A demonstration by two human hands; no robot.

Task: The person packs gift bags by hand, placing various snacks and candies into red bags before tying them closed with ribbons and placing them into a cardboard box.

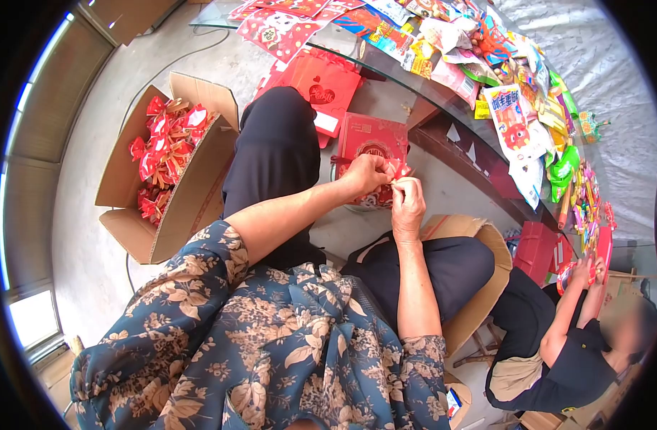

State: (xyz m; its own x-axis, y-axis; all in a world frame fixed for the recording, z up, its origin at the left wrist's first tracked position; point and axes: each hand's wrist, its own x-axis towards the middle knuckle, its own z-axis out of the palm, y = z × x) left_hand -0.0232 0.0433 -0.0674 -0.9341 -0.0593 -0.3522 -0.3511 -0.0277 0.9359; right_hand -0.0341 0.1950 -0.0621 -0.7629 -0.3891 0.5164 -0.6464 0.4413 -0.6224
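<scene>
Near the middle, the left hand [369, 176] is reaching across, the right hand [409, 206] is pointing up, both pinching a small red thing [399, 171].

Over there, the glass tabletop [336, 39] carries a bright heap of snack packets [511, 120], with red printed sheets [278, 32] at its far left and small wrapped sweets [586, 201] nearer right.
</scene>
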